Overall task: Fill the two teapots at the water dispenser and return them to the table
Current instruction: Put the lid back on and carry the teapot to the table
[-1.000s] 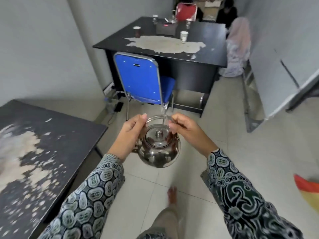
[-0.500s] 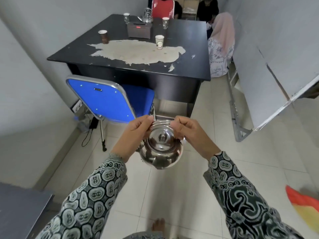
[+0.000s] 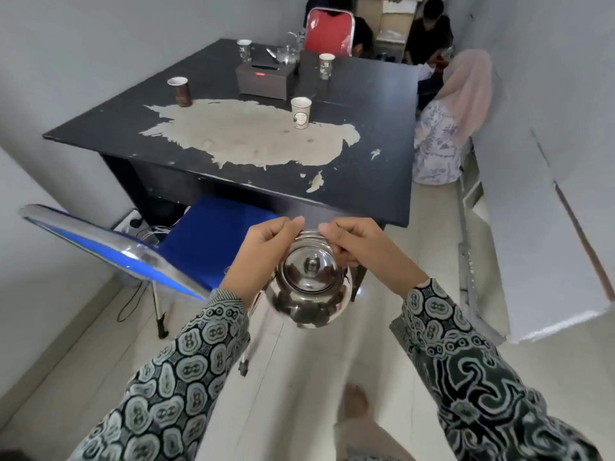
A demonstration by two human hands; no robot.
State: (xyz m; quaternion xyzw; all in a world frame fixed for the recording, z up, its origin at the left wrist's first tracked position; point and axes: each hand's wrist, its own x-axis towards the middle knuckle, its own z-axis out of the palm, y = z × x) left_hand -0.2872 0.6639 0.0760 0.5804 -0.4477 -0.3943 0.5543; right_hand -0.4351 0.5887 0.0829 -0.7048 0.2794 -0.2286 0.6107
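Note:
A shiny steel teapot with its lid on hangs in front of me, above the tiled floor. My left hand and my right hand both grip its wire handle from either side. A second steel teapot stands at the far end of the black table, behind a dark tissue box. The water dispenser is not in view.
Several paper cups stand on the table, whose top is peeling. A blue chair is tucked under its near edge, a red chair at the far side. People sit on the floor at the right, by a grey wall.
I have walked toward the black table with the teapot held in both hands. The table and blue chair are now much nearer; the other table at the left has left the view.

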